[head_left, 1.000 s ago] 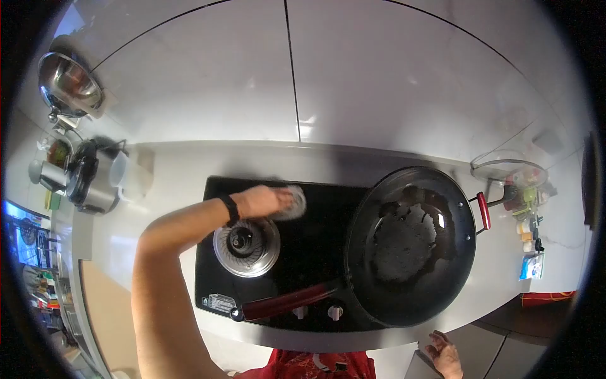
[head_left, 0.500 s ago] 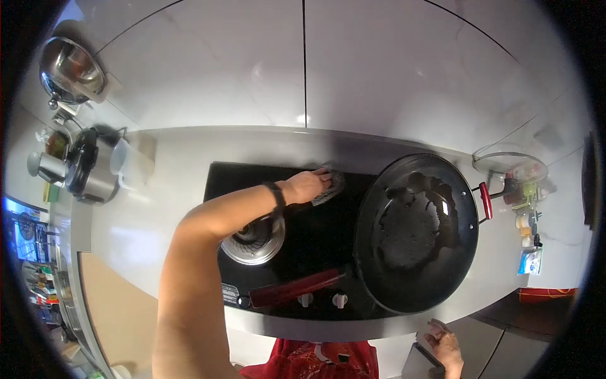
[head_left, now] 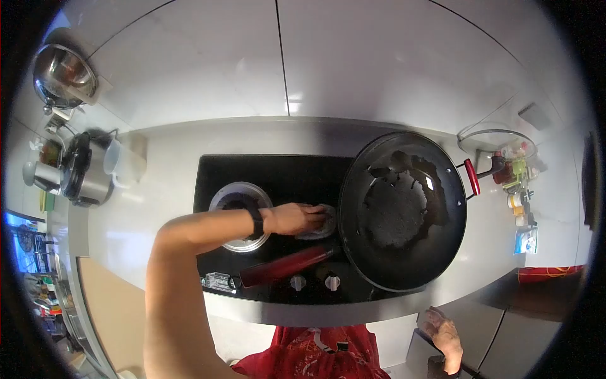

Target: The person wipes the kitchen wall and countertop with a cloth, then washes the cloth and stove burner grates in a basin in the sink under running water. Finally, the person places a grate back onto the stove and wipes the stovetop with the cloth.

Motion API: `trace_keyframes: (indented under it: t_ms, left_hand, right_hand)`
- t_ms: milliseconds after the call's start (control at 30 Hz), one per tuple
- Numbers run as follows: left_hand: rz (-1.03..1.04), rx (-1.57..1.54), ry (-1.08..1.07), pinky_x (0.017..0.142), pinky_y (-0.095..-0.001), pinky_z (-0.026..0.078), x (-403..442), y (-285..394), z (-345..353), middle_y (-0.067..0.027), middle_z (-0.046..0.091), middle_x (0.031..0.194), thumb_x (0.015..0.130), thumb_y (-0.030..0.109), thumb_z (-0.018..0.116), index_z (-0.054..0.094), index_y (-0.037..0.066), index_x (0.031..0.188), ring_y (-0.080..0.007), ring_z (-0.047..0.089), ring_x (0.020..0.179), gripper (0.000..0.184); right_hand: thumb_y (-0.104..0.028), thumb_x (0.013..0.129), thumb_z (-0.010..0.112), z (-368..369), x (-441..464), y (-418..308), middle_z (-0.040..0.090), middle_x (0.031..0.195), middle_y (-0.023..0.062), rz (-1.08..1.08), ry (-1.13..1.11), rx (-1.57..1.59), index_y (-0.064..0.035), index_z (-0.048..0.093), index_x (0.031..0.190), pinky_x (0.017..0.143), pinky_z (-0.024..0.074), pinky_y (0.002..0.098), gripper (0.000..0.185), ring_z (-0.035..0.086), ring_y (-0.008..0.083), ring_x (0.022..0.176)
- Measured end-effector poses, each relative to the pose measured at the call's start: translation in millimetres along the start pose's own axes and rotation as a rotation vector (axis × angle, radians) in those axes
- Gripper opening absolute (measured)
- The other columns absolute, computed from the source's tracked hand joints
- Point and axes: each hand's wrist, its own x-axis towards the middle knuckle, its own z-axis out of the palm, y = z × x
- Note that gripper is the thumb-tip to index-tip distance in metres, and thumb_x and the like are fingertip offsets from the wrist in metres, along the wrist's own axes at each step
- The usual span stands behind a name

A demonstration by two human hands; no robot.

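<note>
My left hand (head_left: 297, 219) is closed on a grey cloth (head_left: 320, 228), pressed on the black glass cooktop (head_left: 271, 169) just left of the wok. My forearm passes over the left burner (head_left: 241, 243) and hides part of its metal ring. The large black wok (head_left: 404, 215) sits on the right side of the cooktop, wet inside, with its long red handle (head_left: 287, 266) pointing to the lower left. Below the counter's front edge, my right hand (head_left: 444, 335) hangs with its fingers loosely bent and apart, touching nothing that I can see.
A pressure cooker (head_left: 88, 169) and a translucent pitcher (head_left: 124, 164) stand at the left. A steel bowl (head_left: 65, 76) is at the upper left. At the right are a glass lid (head_left: 497, 140), small bottles (head_left: 519, 202) and a blue-white packet (head_left: 526, 240). Two knobs (head_left: 332, 282) sit near the cooktop's front.
My left hand has moved with the cloth from the cooktop's back area toward the front, beside the wok. The view has shifted. My right hand remains low at the right.
</note>
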Motion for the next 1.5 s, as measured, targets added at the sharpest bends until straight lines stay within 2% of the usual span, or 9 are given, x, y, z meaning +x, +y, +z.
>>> trace_keyframes:
  t_ms: [133,367,500,767,900,1167,1233,1333,1500]
  left_hand:
    - [-0.143,-0.235,0.1,0.103,-0.0334,0.034,-15,18,28,-0.0148,0.037,0.134,0.084,0.011,0.044,0.047,0.003,0.119,-0.0284,0.03,0.127,0.036]
    - [0.038,0.951,-0.095,0.106,-0.0321,0.028,-30,59,17,-0.0129,0.047,0.123,0.085,0.012,0.044,0.048,0.003,0.116,-0.0219,0.044,0.117,0.032]
    - [-0.272,-0.238,0.184,0.106,-0.0354,0.027,-27,79,9,-0.013,0.049,0.12,0.087,0.013,0.043,0.046,0.003,0.118,-0.0234,0.043,0.118,0.033]
    - [-0.263,0.002,0.412,0.107,-0.0329,0.026,-25,104,28,-0.0101,0.024,0.143,0.086,0.015,0.051,0.027,0.011,0.137,-0.0221,0.026,0.131,0.056]
    - [-0.54,0.015,0.582,0.105,-0.0379,0.028,2,124,49,-0.0141,0.052,0.117,0.091,0.022,0.041,0.048,0.006,0.117,-0.0253,0.043,0.117,0.031]
    - [-1.142,0.205,0.014,0.066,-0.0381,0.048,95,156,56,-0.0242,0.059,0.101,0.088,0.02,0.04,0.049,-0.009,0.11,-0.0326,0.059,0.085,0.038]
    - [-1.221,0.094,-0.345,0.088,-0.0612,0.036,129,170,43,-0.0334,0.046,0.118,0.09,0.03,0.039,0.039,-0.009,0.124,-0.049,0.045,0.109,0.052]
    - [-1.448,0.044,-0.209,0.08,-0.067,0.039,169,172,98,-0.0411,0.035,0.123,0.088,0.014,0.039,0.032,-0.007,0.129,-0.06,0.039,0.106,0.047]
    - [-1.322,0.107,-0.22,0.094,-0.0688,0.017,190,216,61,-0.0251,0.053,0.115,0.087,0.015,0.04,0.037,-0.012,0.125,-0.0425,0.044,0.114,0.046]
  right_hand:
    - [-0.022,0.08,0.061,-4,-4,0,0.053,0.118,0.0169,0.019,-0.061,-0.03,-0.0064,0.054,0.113,0.087,0.0443,0.0392,0.037,0.053,0.0345,0.105]
    - [-0.021,0.082,0.059,-1,-4,22,0.05,0.121,0.0173,-0.053,-0.108,0.032,-0.0054,0.054,0.113,0.088,0.0434,0.0402,0.035,0.051,0.0352,0.108]
    - [-0.021,0.082,0.059,2,-9,40,0.051,0.12,0.0176,-0.106,-0.136,0.041,-0.0046,0.053,0.112,0.089,0.043,0.0404,0.035,0.05,0.0356,0.108]
    - [-0.016,0.077,0.062,13,-34,96,0.055,0.114,0.0157,-0.234,-0.058,-0.054,-0.0015,0.056,0.104,0.078,0.0476,0.0367,0.031,0.059,0.0328,0.091]
    - [-0.015,0.076,0.062,21,-30,119,0.056,0.113,0.0161,-0.291,-0.064,-0.035,-0.0009,0.055,0.105,0.076,0.0479,0.0376,0.032,0.059,0.0328,0.089]
    - [-0.02,0.082,0.058,9,-25,98,0.052,0.117,0.0208,-0.278,-0.171,0.009,-0.0019,0.053,0.111,0.088,0.0434,0.0398,0.035,0.051,0.0361,0.106]
    - [-0.02,0.081,0.058,5,-29,98,0.052,0.117,0.0208,-0.247,-0.184,0.013,-0.0017,0.053,0.111,0.088,0.0433,0.0392,0.035,0.052,0.0356,0.106]
    - [-0.019,0.081,0.058,7,-29,115,0.053,0.117,0.0205,-0.286,-0.178,-0.002,-0.0012,0.054,0.111,0.087,0.0435,0.0393,0.035,0.052,0.036,0.104]
    - [-0.018,0.081,0.058,5,-33,130,0.053,0.116,0.0205,-0.271,-0.164,0.035,-0.0007,0.054,0.111,0.086,0.0444,0.0397,0.035,0.054,0.0364,0.102]
